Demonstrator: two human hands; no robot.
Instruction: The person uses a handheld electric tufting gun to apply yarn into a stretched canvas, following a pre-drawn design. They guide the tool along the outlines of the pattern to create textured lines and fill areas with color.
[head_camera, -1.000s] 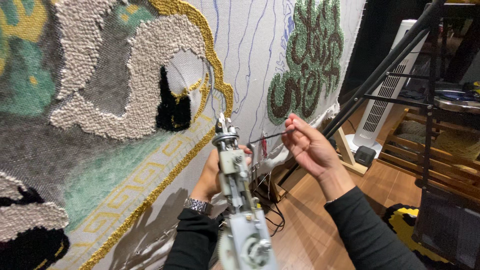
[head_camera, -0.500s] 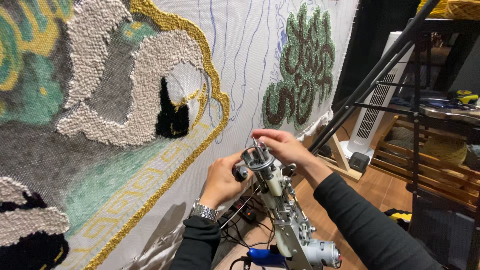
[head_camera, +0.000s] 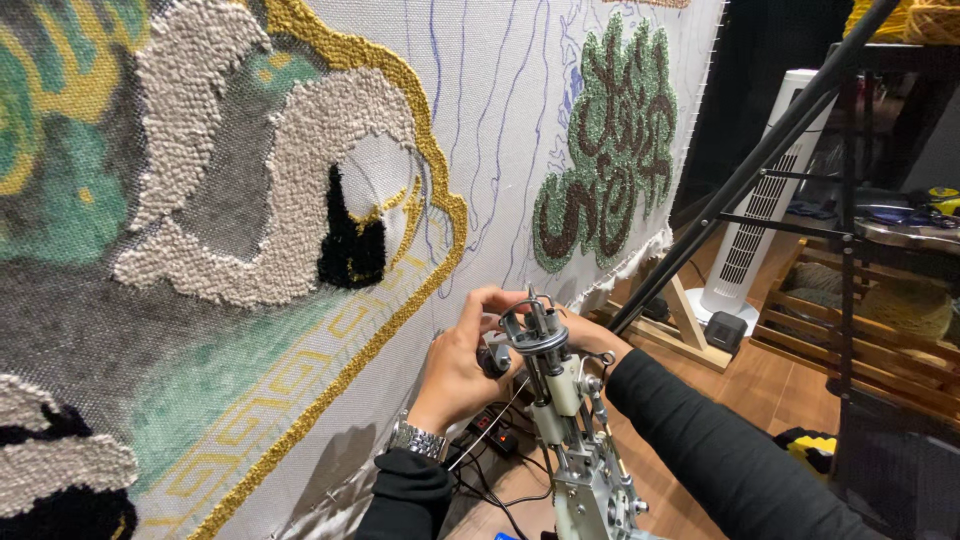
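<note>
Both hands close on the tufting gun (head_camera: 560, 400): the left hand (head_camera: 462, 365) steadies its head, the right hand (head_camera: 575, 338), partly hidden, works at the needle beside the stretched rug cloth (head_camera: 480, 120).

left hand (head_camera: 458, 365) on tufting gun (head_camera: 560, 400) | right hand (head_camera: 580, 335) at tip | rug (head_camera: 300, 220) behind

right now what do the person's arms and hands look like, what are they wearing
Both arms wear long black sleeves, the left sleeve ending at the wrist and the right sleeve running to the frame's lower edge. A silver metal-link wristwatch sits on the left wrist. The left hand and right hand are bare, no gloves.
</note>
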